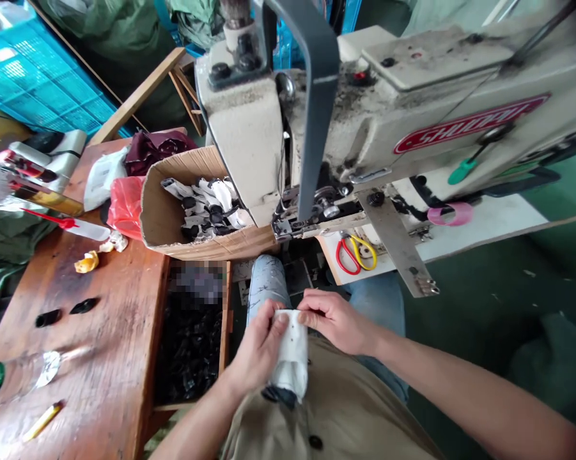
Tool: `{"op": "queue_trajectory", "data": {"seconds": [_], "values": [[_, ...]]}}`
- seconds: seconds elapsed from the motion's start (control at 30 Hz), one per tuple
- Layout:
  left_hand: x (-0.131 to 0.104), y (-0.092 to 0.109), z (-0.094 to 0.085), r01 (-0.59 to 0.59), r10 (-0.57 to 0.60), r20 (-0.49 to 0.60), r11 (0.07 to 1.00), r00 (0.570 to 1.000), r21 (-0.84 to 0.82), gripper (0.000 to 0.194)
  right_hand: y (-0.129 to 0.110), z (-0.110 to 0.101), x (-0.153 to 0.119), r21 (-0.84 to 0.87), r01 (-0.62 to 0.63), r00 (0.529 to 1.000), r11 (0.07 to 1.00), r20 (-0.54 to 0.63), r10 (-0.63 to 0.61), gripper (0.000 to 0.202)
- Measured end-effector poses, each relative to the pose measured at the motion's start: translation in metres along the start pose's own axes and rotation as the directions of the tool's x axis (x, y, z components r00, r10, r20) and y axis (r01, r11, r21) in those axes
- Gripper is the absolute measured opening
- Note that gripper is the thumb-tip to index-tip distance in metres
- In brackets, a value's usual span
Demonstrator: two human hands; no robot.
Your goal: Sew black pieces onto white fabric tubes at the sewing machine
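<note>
Right now, going left to right, the wooden surface [100, 306] fills the left of the frame, and an open cardboard box [211, 246] stands at upper centre-left. At lower centre, your left hand [261, 342] pinches the white piece [291, 358] along its upper left edge, while your right hand [333, 319] pinches its upper right corner. You seem to be straightening that edge; the next move likely calls for even tension from both hands, below the sewing machine [240, 121] at upper centre-right.
</note>
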State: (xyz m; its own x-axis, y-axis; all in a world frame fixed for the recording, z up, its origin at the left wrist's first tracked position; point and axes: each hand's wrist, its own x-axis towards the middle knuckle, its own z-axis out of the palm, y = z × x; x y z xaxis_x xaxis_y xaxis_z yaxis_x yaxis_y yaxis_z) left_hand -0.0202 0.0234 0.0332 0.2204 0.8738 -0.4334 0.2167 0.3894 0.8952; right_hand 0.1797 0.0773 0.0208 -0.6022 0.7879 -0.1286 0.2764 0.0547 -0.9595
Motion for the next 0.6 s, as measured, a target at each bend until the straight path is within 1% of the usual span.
{"op": "queue_trajectory", "data": {"seconds": [0.07, 0.17, 0.23, 0.27, 0.33, 0.4, 0.5, 0.6], "values": [[0.029, 0.012, -0.027, 0.001, -0.002, 0.051, 1.000, 0.999, 0.029, 0.042, 0.007, 0.008, 0.018, 0.126, -0.066, 0.995, 0.990, -0.067, 0.075, 0.049], [0.075, 0.037, -0.071, -0.016, -0.005, 0.185, 0.993, 0.983, 0.113, 0.045, 0.014, 0.018, 0.048, 0.340, -0.141, 0.979, 0.930, -0.093, 0.183, 0.049], [0.101, 0.053, -0.092, -0.040, -0.001, 0.248, 0.987, 0.969, 0.159, 0.044, 0.016, 0.020, 0.067, 0.441, -0.117, 0.970, 0.890, -0.142, 0.198, 0.048], [0.112, 0.061, -0.099, -0.051, 0.002, 0.269, 0.983, 0.963, 0.176, 0.043, 0.016, 0.019, 0.075, 0.475, -0.091, 0.964, 0.875, -0.179, 0.198, 0.048], [0.129, 0.073, -0.107, -0.080, 0.023, 0.283, 0.978, 0.959, 0.192, 0.041, 0.015, 0.017, 0.089, 0.526, -0.048, 0.948, 0.849, -0.243, 0.204, 0.047], [0.141, 0.082, -0.108, -0.117, 0.067, 0.254, 0.975, 0.965, 0.187, 0.038, 0.015, 0.015, 0.098, 0.559, -0.035, 0.930, 0.828, -0.285, 0.232, 0.049], [0.152, 0.089, -0.109, -0.150, 0.119, 0.156, 0.967, 0.981, 0.207, 0.035, 0.017, 0.015, 0.104, 0.600, -0.025, 0.897, 0.799, -0.340, 0.284, 0.051], [0.155, 0.091, -0.117, -0.137, 0.114, 0.116, 0.967, 0.987, 0.213, 0.036, 0.018, 0.019, 0.107, 0.644, 0.003, 0.861, 0.765, -0.390, 0.325, 0.049]]}}
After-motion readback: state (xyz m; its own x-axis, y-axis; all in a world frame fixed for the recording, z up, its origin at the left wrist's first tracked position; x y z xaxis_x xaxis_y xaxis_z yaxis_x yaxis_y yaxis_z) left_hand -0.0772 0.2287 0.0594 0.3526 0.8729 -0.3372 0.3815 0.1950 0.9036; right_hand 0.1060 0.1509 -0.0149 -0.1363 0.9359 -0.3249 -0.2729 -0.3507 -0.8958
